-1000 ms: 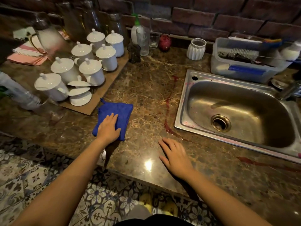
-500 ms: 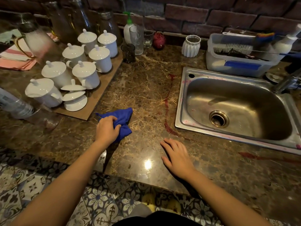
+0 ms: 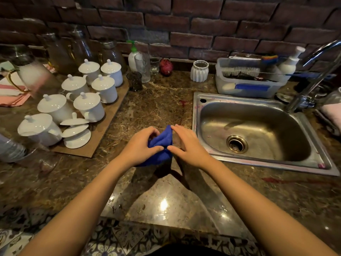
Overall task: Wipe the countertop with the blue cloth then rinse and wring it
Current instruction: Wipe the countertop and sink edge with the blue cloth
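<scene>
Marble countertop, both hands closed on bunched blue cloth; no legible writing.

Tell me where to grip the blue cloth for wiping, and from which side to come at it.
Grip the blue cloth by its bunched middle, from above. It is already gathered into a wad between the left hand and the right hand, with loose folds hanging below. Closing one palm over the top would likely press those folds flat onto the countertop, where red streaks show beside the sink.
</scene>
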